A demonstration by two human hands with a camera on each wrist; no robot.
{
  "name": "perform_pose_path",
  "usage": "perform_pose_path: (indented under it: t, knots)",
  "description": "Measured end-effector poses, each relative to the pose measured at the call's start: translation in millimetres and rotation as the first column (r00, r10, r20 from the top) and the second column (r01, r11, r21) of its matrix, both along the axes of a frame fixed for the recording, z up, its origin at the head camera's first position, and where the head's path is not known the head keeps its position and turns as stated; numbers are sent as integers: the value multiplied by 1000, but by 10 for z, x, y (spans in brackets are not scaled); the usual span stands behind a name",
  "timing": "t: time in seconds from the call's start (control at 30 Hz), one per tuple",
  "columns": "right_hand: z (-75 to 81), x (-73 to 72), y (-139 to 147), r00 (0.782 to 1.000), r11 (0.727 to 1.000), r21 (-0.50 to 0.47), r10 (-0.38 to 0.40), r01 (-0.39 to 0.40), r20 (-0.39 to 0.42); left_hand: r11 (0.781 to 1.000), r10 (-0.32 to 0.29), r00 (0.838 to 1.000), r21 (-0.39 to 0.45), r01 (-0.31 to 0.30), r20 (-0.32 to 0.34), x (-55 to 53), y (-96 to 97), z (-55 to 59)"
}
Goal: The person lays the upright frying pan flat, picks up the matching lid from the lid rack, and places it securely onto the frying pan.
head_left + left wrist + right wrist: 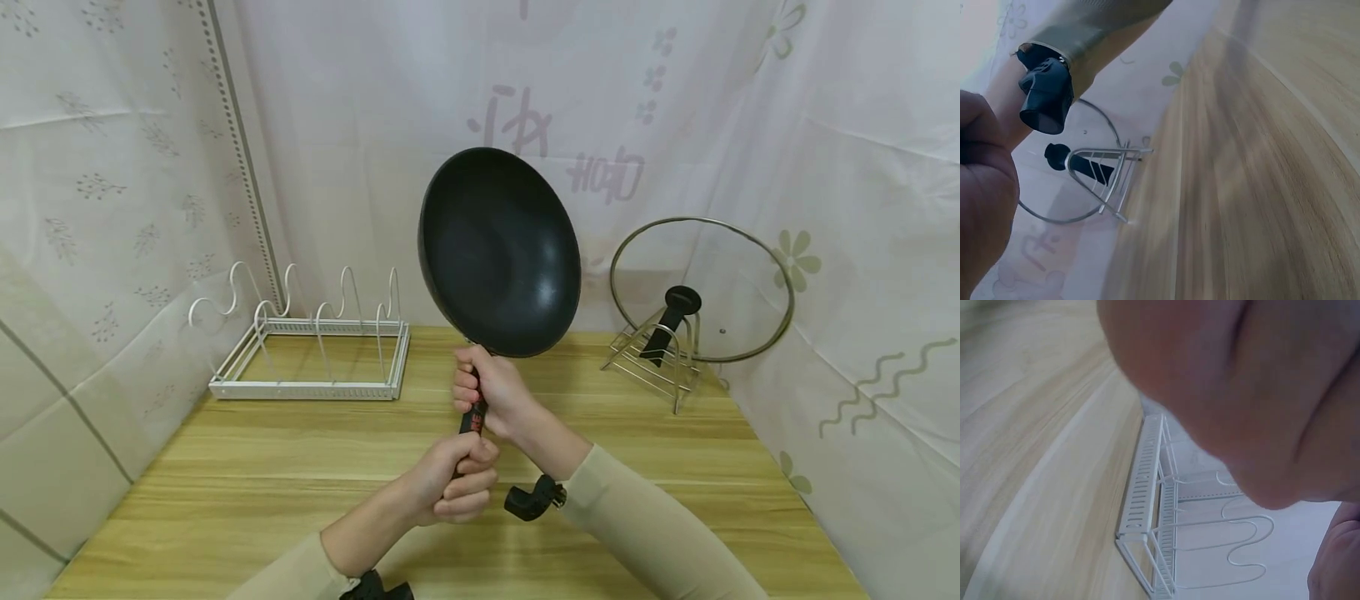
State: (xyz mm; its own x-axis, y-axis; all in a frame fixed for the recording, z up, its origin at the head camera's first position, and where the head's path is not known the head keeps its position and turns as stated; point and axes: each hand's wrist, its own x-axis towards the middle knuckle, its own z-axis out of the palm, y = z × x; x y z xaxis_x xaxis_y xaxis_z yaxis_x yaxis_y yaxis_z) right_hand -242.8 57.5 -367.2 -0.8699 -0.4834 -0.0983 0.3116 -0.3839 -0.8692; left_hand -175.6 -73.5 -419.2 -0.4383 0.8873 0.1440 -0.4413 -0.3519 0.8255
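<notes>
Both hands hold a black wok [498, 250] up over the table, its dark inside facing the head camera and its handle [472, 417] pointing down toward the person. My right hand [491, 392] grips the handle close under the pan. Lower down, my left hand [453, 479] wraps around the handle's end, which its fingers mostly hide. In the left wrist view part of the left hand [985, 187] shows at the edge. Curled fingers of the right hand [1229, 394] fill the top of the right wrist view.
A white wire rack [307, 389] with curved dividers stands on the wooden table [300, 467] at the left. At the right, a small metal stand [652, 375] bears a glass lid [738, 283] with a black knob [671, 321]. Printed curtains [360, 125] hang behind.
</notes>
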Motion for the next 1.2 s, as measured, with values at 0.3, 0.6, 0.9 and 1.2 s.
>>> perform_pose_path:
  t: [0.3, 0.6, 0.9, 1.2]
  knots:
    - [19, 13, 27, 998, 992, -125, 36, -30, 49, 978, -177, 980, 124, 166, 85, -44, 5, 10]
    - [29, 36, 58, 980, 937, -331, 163, -117, 114, 920, -350, 933, 217, 325, 88, -127, -13, -20]
    - [14, 44, 53, 966, 880, -452, 227, -147, 128, 853, -464, 881, 314, 417, 90, -165, 3, -16]
    - [-35, 16, 45, 966, 896, -436, 182, -85, 185, 852, -474, 868, 326, 409, 150, -177, -18, -21]
